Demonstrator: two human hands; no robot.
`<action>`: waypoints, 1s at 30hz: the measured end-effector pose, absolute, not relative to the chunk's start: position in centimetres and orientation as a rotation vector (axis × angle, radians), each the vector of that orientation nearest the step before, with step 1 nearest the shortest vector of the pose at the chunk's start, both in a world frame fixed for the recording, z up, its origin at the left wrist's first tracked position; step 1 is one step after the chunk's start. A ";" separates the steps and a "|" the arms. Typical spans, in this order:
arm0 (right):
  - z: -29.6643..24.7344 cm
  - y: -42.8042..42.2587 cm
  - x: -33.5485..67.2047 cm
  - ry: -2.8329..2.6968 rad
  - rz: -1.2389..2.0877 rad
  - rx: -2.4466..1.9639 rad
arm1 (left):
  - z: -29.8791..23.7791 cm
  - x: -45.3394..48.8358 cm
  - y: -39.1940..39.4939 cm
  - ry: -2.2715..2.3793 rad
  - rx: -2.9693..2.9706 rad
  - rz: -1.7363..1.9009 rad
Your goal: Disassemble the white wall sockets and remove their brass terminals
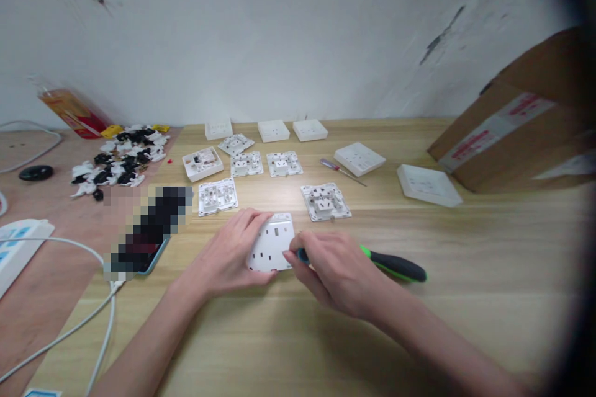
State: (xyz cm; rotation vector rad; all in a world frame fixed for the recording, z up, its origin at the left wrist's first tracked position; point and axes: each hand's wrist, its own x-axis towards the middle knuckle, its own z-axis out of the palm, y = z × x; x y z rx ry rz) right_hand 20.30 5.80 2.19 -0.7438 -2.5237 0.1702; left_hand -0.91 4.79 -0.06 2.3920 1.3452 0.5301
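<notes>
My left hand (237,251) grips a white, slotted socket plate (274,242) by its left side, thumb along the near edge and fingers at the far edge. At the plate's right edge, the closed fingers of my right hand (335,267) pinch a small dark-blue piece (303,255); most of it is hidden, so its kind is unclear. Behind that hand, a black and green tool handle (398,265) sticks out to the right; its front end is covered. Beyond the hands lie a socket unit (326,201) and a switch-like unit (218,196), inner parts upward.
Several white housings, including one housing (360,159), stand toward the wall. A thin screwdriver (342,171) lies beside it. At left are a phone (156,254) with a white cable (110,316), loose black and white parts (123,158) and a power strip (21,254). A cardboard box (507,118) stands right.
</notes>
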 end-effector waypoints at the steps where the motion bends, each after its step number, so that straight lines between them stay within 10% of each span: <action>1: 2.5 5.9 20.1 -2.566 0.157 -0.762 | 0.0 -0.9 4.8 1.349 2.395 0.527; 30: 2.1 5.6 19.4 -2.229 0.552 -0.733 | 0.7 -0.8 4.0 1.402 2.521 0.501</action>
